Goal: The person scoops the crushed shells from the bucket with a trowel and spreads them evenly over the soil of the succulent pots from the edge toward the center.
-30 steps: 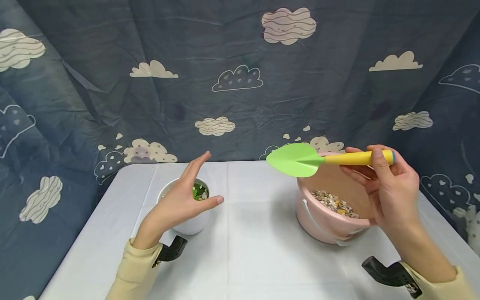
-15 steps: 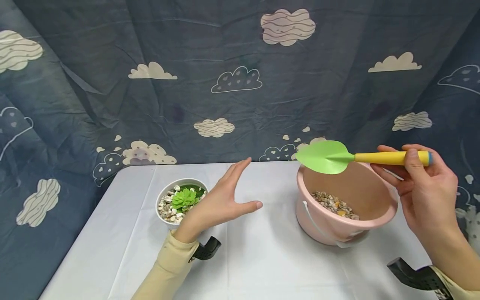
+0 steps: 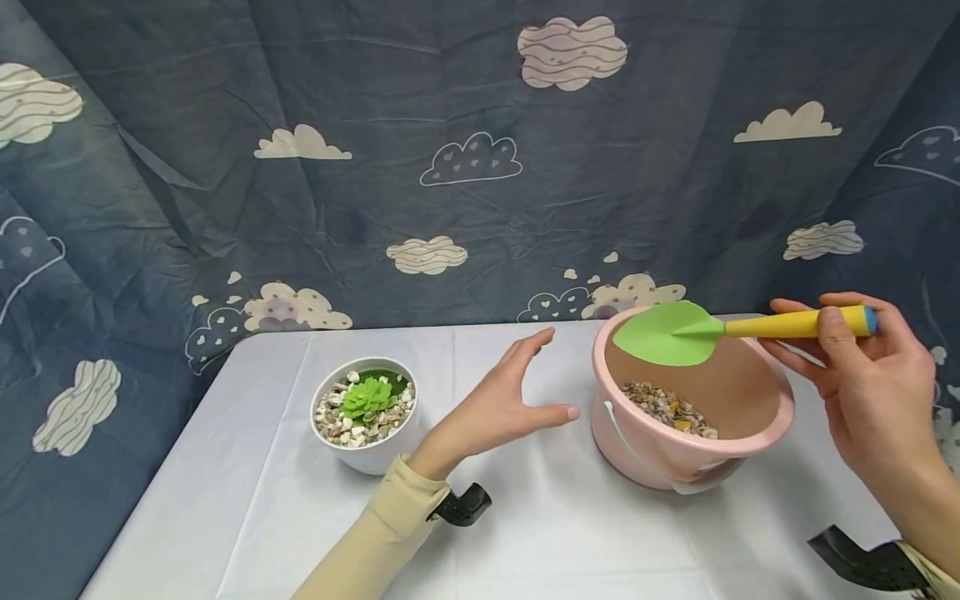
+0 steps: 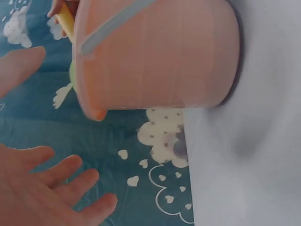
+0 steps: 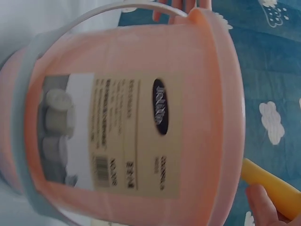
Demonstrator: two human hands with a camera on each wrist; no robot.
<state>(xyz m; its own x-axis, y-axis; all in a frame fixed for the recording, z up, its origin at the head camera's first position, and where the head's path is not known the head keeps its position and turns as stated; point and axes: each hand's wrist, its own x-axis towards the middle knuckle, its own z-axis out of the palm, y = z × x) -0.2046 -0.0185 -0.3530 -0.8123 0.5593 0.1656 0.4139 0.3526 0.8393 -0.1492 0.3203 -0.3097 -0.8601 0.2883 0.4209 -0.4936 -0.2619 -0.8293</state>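
Note:
My right hand (image 3: 873,367) grips the yellow handle of a trowel (image 3: 667,333) with a green blade and a blue end cap. The blade hangs over the mouth of a pink bucket (image 3: 637,454), which holds a heap of small pebbles (image 3: 667,408). To the left of the bucket, my left hand (image 3: 498,408) is held in the air, thumb apart from the fingers, with nothing in it. The left wrist view shows the bucket's side just beyond that hand's spread fingers (image 4: 70,188). A printed label (image 5: 113,136) covers part of the bucket in the right wrist view.
A white pot (image 3: 367,454) with a green succulent (image 3: 367,398) and pebbles stands on the left of the white-covered table (image 3: 517,533). Dark cloth (image 3: 337,217) with cloud prints hangs behind the table. The bucket's pale handle (image 3: 630,442) is folded down.
My left hand has moved right, from over the white pot towards the bucket. My right hand has shifted right with the trowel, and its blade has come down over the bucket's mouth.

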